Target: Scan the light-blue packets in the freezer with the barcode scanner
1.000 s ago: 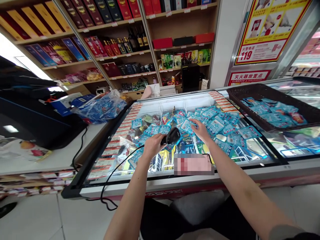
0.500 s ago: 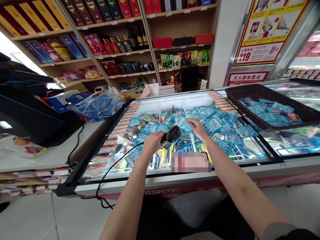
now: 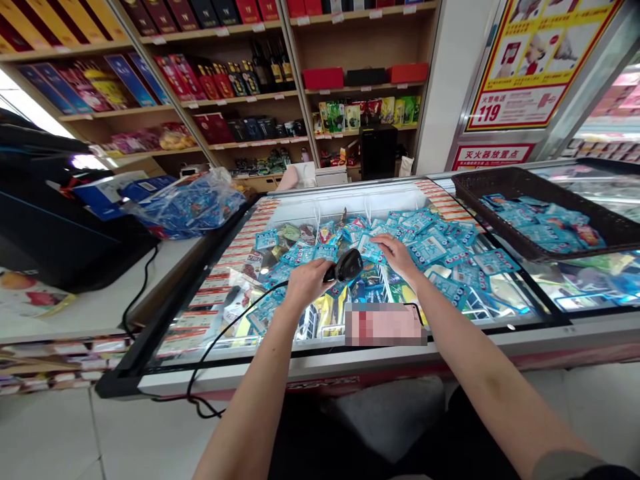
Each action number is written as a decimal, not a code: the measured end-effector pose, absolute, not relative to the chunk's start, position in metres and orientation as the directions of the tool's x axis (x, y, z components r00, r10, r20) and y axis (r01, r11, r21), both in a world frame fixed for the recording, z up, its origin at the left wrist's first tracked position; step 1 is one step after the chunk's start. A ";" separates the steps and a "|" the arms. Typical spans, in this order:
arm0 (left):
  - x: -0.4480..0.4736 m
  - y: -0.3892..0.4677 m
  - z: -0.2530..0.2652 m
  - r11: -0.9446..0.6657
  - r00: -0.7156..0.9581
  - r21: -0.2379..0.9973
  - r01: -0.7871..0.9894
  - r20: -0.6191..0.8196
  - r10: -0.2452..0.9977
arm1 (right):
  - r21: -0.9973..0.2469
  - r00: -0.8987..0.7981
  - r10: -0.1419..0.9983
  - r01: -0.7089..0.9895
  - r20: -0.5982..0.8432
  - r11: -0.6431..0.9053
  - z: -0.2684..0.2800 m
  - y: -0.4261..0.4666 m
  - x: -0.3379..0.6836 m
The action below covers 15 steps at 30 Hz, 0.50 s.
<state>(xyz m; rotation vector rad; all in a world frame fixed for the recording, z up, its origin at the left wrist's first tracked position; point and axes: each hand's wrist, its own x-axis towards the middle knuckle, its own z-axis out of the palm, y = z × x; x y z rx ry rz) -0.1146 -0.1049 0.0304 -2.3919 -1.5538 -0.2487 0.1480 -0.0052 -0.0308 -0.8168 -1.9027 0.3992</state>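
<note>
My left hand (image 3: 306, 283) is wrapped round the handle of a black barcode scanner (image 3: 349, 266). Its head points right, over blue packets, and a black cable trails from the handle down to the lower left. My right hand (image 3: 394, 253) is closed at the fingertips on the right edge of a small blue packet (image 3: 370, 249), just beyond the scanner head. Many similar blue packets (image 3: 429, 248) lie loosely spread on the glass top of a chest freezer (image 3: 173, 347), around both hands. Colourful packages in wire baskets show through the glass.
A dark brown tray (image 3: 537, 250) with more blue packets stands at the right. To the left, a clear plastic bag (image 3: 193, 203) of blue packets rests beside a black machine (image 3: 50, 227). A pixelated phone-like object (image 3: 385, 325) lies near the front edge. Stocked shelves (image 3: 230, 100) stand behind.
The view has shifted slightly, with the left counter sliding a little left. Both hands keep nearly the same place, the left on the scanner and the right on the blue packet.
</note>
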 end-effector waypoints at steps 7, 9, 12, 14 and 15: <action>-0.112 -0.105 0.029 -0.361 0.390 -0.147 0.921 0.302 0.870 | -0.580 -0.287 0.680 0.365 0.674 0.729 -0.030 -0.006 0.148; -0.111 -0.104 0.029 -0.354 0.385 -0.153 0.922 0.307 0.870 | -0.576 -0.286 0.677 0.364 0.678 0.732 -0.031 -0.006 0.148; -0.110 -0.101 0.029 -0.358 0.391 -0.159 0.920 0.312 0.866 | -0.577 -0.286 0.678 0.367 0.677 0.730 -0.032 -0.005 0.147; -0.109 -0.100 0.029 -0.366 0.398 -0.157 0.917 0.310 0.863 | -0.579 -0.283 0.683 0.374 0.673 0.725 -0.032 -0.006 0.147; -0.109 -0.099 0.028 -0.371 0.402 -0.156 0.915 0.307 0.862 | -0.580 -0.281 0.686 0.377 0.671 0.722 -0.032 -0.006 0.147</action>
